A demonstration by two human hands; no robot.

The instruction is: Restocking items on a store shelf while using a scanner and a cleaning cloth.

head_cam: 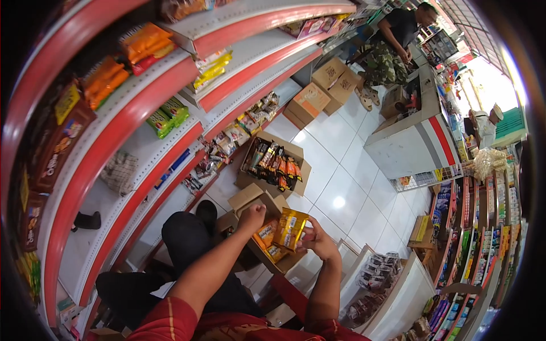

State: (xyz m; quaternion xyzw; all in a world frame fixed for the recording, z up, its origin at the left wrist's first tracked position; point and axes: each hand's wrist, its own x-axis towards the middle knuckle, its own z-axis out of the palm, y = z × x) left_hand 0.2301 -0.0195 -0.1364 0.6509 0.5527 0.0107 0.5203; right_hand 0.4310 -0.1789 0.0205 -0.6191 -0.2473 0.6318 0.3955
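Observation:
My right hand (318, 241) grips a yellow-gold snack packet (291, 229) at its right edge, over an open cardboard box (273, 265). Inside that box lie orange wafer packets (268, 233), partly hidden by the held one. My left hand (252, 217), its fingers curled, is over the box's left side near a raised flap; whether it holds anything small cannot be made out. Just beyond, a second open cardboard box (303, 170) holds many dark and orange packets (273, 161).
Shelves with red edges (160, 168) rise at the left, bearing snack packets. Closed cardboard boxes (308, 102) stand on the tiled floor farther off. A person (394, 42) is beside a white counter (411, 147). A low display case (399, 294) and stocked shelves (477, 238) are at the right.

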